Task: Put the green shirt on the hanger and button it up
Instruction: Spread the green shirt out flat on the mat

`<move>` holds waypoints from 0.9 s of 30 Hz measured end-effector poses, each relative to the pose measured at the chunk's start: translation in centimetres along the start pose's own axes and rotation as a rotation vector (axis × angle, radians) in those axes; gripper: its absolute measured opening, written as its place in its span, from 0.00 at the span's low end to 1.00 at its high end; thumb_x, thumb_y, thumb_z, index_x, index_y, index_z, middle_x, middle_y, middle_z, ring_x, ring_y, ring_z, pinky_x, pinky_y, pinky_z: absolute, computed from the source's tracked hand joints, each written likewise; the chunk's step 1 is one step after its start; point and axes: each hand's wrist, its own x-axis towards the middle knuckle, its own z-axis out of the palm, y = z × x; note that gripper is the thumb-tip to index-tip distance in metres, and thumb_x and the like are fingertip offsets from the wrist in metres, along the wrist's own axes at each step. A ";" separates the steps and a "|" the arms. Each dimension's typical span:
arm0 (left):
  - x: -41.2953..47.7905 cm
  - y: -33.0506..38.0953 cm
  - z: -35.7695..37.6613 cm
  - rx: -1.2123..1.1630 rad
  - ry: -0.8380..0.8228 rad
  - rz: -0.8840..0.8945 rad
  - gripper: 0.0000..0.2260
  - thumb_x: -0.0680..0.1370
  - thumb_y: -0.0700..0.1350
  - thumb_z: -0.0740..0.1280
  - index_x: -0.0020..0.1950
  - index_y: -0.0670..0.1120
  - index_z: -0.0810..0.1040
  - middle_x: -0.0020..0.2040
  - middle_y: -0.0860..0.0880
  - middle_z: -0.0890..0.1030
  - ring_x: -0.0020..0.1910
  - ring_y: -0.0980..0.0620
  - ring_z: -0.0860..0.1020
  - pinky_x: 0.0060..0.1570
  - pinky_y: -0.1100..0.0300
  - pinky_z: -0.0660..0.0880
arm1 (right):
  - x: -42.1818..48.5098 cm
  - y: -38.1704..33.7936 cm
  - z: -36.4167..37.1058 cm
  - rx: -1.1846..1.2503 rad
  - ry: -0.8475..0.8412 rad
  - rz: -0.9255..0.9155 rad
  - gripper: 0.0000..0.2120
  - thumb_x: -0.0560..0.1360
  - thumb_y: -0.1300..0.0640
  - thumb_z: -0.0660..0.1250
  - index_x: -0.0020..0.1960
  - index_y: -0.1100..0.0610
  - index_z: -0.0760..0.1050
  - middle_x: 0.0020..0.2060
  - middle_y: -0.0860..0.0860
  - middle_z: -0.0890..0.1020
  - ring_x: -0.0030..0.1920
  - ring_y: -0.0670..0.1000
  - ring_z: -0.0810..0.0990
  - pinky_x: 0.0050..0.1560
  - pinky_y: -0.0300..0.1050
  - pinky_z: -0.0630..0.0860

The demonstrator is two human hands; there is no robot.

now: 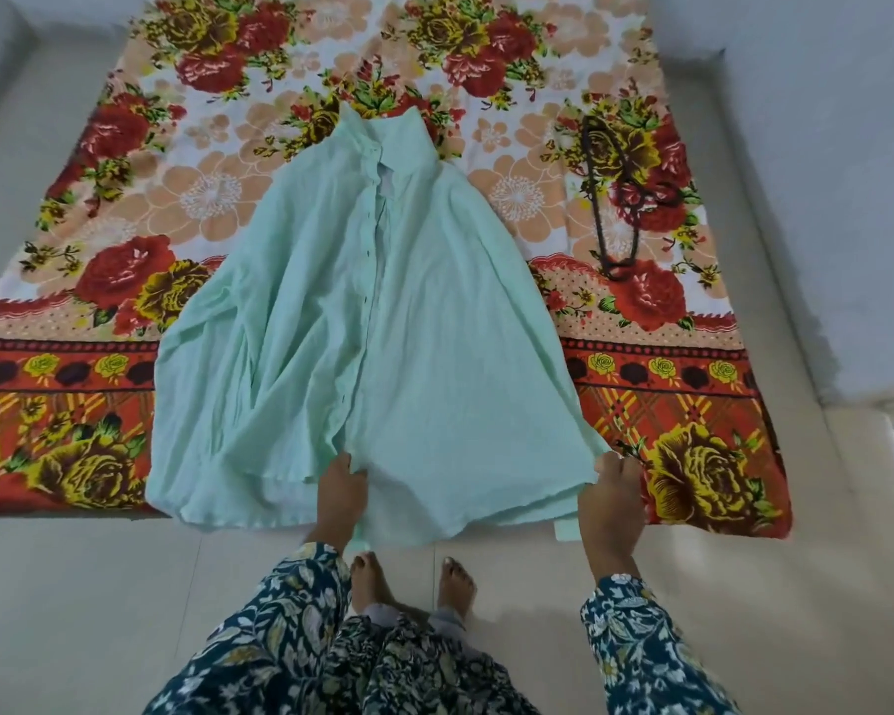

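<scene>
Your pale mint-green button-front shirt (383, 312) lies spread face up on the red-and-orange floral blanket (99, 198), collar away from you, hem hanging over the blanket's near edge onto the pale tiled floor (73, 585). Your left hand (339, 492) has its fingers curled into the fabric at the foot of the front opening. Your right hand (612, 495) holds the right hem corner, fingers closed on the cloth and thumb on top.

The dark thin-framed hanger (615, 198) lies on the blanket well apart from the shirt, off to your right and up near collar level. Both your hands are busy at the hem — the end farthest from where the hanger has to go in. If you lift or tug from here, the light cloth will likely slide and bunch, and you lose the flat spread that makes the shoulders easy to find.

The front looks unbuttoned, with a gap showing near the collar. Keep it so until the hanger is seated. If you close the buttons first, the neck will probably be too tight for the hanger arms.

Mind the hem on the floor too, since your bare feet (367, 575) stand just beside it and a step forward could pin it.
</scene>
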 end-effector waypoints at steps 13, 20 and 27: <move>0.2 -2.8 -4.0 0.681 0.294 0.261 0.13 0.69 0.33 0.64 0.53 0.36 0.74 0.53 0.36 0.75 0.52 0.37 0.73 0.47 0.46 0.71 | -2.1 -5.6 1.1 -0.077 -0.387 -0.022 0.11 0.73 0.59 0.59 0.53 0.62 0.71 0.51 0.57 0.77 0.53 0.60 0.77 0.43 0.45 0.68; 3.6 -4.0 -6.2 1.031 0.079 0.419 0.14 0.75 0.40 0.59 0.60 0.46 0.73 0.59 0.44 0.72 0.60 0.43 0.68 0.54 0.52 0.65 | -4.1 -15.0 4.3 0.569 -0.876 0.191 0.08 0.74 0.63 0.59 0.37 0.57 0.70 0.31 0.54 0.77 0.28 0.49 0.74 0.27 0.37 0.70; 3.1 -3.7 -6.9 0.752 0.115 0.734 0.08 0.63 0.35 0.70 0.37 0.46 0.76 0.34 0.47 0.77 0.34 0.44 0.76 0.33 0.56 0.68 | -6.9 -20.9 6.6 0.680 -1.037 0.310 0.10 0.77 0.50 0.62 0.43 0.57 0.74 0.35 0.54 0.78 0.35 0.51 0.77 0.38 0.43 0.74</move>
